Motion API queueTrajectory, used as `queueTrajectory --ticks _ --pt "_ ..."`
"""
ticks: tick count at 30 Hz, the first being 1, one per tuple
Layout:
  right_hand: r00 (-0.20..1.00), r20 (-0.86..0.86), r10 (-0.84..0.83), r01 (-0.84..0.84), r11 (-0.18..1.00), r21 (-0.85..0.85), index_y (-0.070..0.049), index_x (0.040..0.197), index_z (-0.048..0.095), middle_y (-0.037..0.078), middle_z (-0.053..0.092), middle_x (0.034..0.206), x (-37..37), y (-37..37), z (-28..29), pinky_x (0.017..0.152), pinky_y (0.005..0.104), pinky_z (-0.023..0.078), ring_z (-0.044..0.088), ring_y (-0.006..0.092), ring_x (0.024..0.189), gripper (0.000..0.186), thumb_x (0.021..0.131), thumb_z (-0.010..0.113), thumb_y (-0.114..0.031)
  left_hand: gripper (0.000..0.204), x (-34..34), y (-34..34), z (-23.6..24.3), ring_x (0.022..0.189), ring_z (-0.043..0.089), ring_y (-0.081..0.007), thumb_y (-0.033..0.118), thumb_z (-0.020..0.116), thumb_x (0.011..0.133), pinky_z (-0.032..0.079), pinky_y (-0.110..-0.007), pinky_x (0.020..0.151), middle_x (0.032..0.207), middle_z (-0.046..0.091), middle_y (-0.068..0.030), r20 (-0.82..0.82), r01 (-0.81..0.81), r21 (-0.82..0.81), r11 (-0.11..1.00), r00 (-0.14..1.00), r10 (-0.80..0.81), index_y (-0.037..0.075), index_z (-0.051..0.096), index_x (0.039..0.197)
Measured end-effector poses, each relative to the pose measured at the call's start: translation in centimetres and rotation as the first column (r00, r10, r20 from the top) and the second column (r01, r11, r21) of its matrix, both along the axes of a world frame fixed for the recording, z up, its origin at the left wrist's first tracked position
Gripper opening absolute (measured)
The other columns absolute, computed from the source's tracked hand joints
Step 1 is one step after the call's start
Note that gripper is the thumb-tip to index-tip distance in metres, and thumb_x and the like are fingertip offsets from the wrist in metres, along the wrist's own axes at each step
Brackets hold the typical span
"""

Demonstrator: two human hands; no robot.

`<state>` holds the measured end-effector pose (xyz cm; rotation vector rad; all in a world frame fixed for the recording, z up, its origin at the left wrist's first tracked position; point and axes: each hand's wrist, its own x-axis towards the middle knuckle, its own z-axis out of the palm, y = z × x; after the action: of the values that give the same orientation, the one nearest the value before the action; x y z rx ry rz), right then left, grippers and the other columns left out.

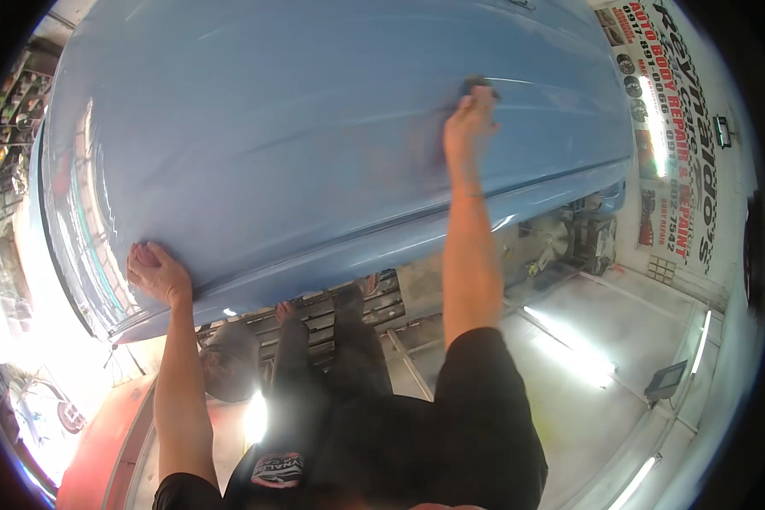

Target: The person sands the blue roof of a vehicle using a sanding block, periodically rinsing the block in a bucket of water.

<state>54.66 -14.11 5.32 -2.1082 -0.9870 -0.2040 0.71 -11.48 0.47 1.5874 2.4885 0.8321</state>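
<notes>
A glossy light-blue painted vehicle panel (306, 119) fills the upper middle of the head view, with raised creases and a long lower edge. My right hand (467, 127), blurred, reaches up onto its right half and holds a small dark pad (476, 85) against the paint. Near the panel’s lower left corner, my left hand (155, 276) rests with curled fingers around something small and reddish that I cannot make out clearly.
My legs and bare feet are below the panel beside a slatted dark platform (378, 297) and a dark rounded object (229, 357). A red panel (102, 442) stands lower left, cluttered shelving (0, 170) at left, and a white wall (722, 212) with signs at right.
</notes>
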Motion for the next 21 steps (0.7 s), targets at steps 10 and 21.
queueTrajectory --ticks 10,21 --pt "0.903 0.339 0.265 -0.22 0.962 -0.165 -0.005 0.142 0.053 0.018 0.053 0.149 -0.3 -0.3 -3.5 0.115 0.0636 0.031 0.045 0.0407 0.142 0.042 0.106 0.052 -0.026 0.049 -2.8 -0.1 -0.5 0.133 0.054 -0.0353 0.037 0.059 0.104 0.047 -0.047 0.11 0.142 0.049 -0.0178 0.004 0.019 0.012 1.0 1.0 -0.019 0.006 0.054 0.142" --pt "0.955 0.228 0.19 -0.159 0.976 -0.146 -0.002 0.141 0.053 0.019 0.053 0.149 1.5 -1.3 -4.5 0.113 0.0672 0.033 0.047 0.037 0.142 0.044 0.105 0.054 -0.027 0.053 -4.6 0.6 -1.3 0.137 0.048 -0.0353 0.041 0.056 0.106 0.044 -0.049 0.113 0.144 0.045 -0.0204 0.01 0.027 -0.019 0.999 1.0 -0.026 0.004 0.051 0.144"
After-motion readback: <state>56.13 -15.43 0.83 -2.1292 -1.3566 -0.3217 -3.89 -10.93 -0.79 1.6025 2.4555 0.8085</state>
